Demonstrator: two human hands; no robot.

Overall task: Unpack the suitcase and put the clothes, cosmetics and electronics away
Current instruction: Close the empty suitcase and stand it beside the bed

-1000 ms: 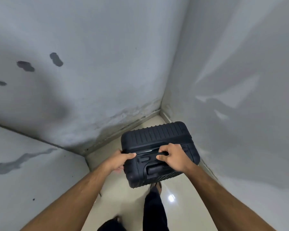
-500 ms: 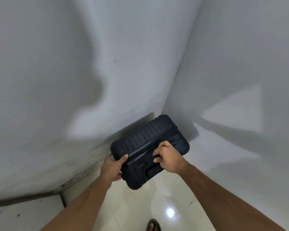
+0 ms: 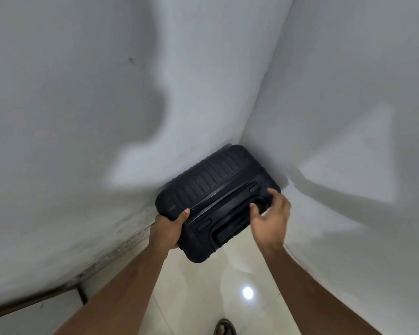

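A black hard-shell suitcase (image 3: 215, 201) stands closed and upright on the pale tiled floor (image 3: 198, 298), pushed into the corner where two white walls (image 3: 82, 117) meet, its ribbed top face turned up toward the camera. The left hand (image 3: 166, 229) clamps the near left corner of that top, thumb over the edge and fingers (image 3: 184, 215) curled beneath. The right hand (image 3: 271, 217) hovers loosely spread over the recessed carry handle (image 3: 230, 209) at its right end; fingertips look to brush the shell, yet it has hold of nothing. A sandalled foot (image 3: 224, 327) shows at the floor's near edge. The shell appears rigid and smooth, so it should neither sag nor dent, though a bare palm could slip on it; packed, it is likely fairly heavy. The handle recess or the moulded ribs seem the surest purchase for drawing it clear of the corner before laying it flat to open. Nothing is unpacked yet.
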